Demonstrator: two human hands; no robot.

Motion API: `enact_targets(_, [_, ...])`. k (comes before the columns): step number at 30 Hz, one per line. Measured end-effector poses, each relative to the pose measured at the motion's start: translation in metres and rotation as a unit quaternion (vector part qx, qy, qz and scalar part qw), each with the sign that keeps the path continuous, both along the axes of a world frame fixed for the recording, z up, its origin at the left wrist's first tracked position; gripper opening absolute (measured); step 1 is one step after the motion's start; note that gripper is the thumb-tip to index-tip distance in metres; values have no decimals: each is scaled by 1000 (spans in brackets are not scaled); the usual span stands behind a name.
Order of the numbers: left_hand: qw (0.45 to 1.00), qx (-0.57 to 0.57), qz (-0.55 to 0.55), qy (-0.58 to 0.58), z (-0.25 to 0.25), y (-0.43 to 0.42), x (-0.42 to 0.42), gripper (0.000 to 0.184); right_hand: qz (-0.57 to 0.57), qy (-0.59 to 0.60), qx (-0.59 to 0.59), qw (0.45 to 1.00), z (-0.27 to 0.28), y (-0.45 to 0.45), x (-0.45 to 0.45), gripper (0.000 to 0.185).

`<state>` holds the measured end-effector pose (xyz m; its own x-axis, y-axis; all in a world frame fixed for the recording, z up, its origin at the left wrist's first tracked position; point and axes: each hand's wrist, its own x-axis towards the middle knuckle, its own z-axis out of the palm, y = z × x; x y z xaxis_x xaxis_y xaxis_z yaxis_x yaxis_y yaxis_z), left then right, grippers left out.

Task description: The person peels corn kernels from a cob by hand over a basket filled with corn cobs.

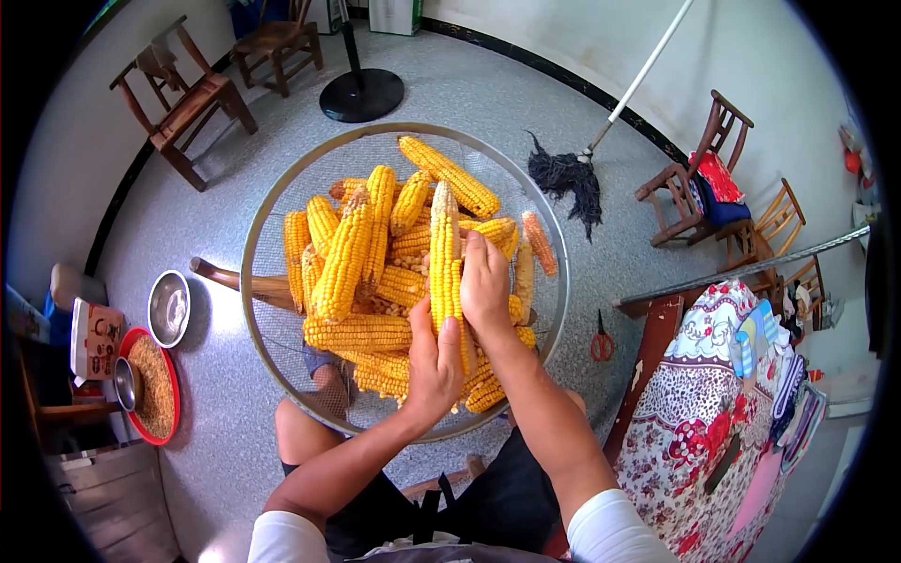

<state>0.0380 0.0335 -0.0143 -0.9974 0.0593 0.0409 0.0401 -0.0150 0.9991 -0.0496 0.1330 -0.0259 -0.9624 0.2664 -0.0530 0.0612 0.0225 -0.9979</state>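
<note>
An ear of corn with a pale, partly bare tip stands nearly upright over the pile, between my two hands. My left hand grips its lower part from the left, thumb raised along the kernels. On the right side, my right hand closes around the same ear, its fingertips partly hidden. Beneath lies a heap of yellow ears in a round mesh sieve with a metal rim. Some loose kernels show among them. A stripped reddish cob rests by the sieve's right rim.
Red-handled scissors lie on the floor to the right, near a bed with a floral cover. A mop stands behind. At left are a metal bowl and a red basin of grain. Wooden chairs line the walls.
</note>
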Motion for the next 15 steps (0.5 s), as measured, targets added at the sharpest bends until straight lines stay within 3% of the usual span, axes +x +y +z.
enact_targets(2, [1000,11,-1,-19,2,-2,-3,38,10,-30,-140,990,24,-5,5,42])
enact_targets(4, [999,23,-2,-37,4,-4,-7,39,6,-36,-171,985,23,-5,5,41])
enact_targets(6, [989,107,1,-102,6,-7,-12,42,3,-42,-202,979,21,-4,5,41])
enact_targets(9, [983,130,0,-126,12,-11,-15,45,75,-13,-285,955,22,-4,9,50])
enact_targets(14, [988,126,6,-84,-5,-6,-15,46,93,-17,-193,977,25,-12,12,48])
enact_targets(15, [995,82,9,-58,-8,-6,-14,48,85,-12,-131,988,19,-12,12,47])
